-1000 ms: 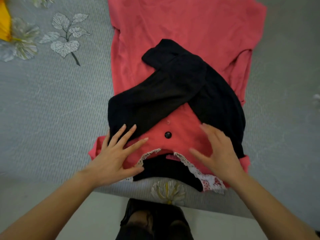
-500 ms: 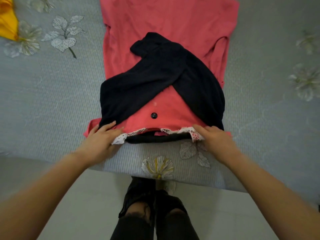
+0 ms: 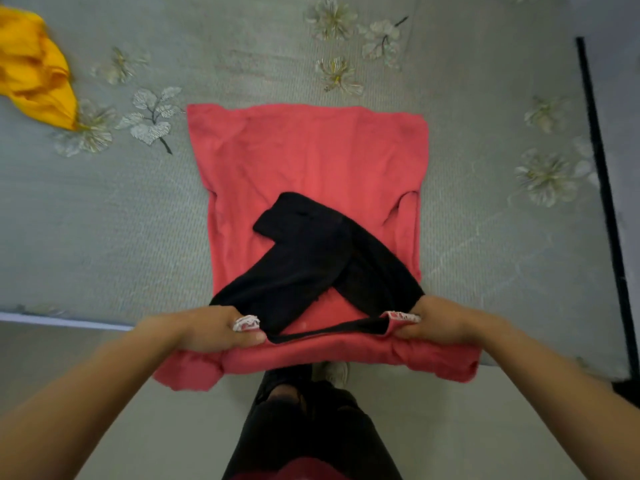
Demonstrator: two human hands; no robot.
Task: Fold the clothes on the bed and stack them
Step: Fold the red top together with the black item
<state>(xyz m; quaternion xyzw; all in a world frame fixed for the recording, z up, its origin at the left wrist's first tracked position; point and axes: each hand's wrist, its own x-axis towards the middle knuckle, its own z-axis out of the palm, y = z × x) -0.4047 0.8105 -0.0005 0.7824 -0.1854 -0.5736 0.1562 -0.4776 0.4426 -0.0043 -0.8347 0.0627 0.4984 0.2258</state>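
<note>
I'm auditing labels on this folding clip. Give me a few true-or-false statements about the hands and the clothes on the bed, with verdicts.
1. The left hand and right hand both grip the near edge of the red garment. True.
2. The black sleeves lie spread out to either side. False: they lie crossed over the red garment's body.
3. A yellow garment lies at the far left of the bedspread. True.
4. The yellow garment is stacked on the red one. False: it lies apart from it, on the bedspread.
</note>
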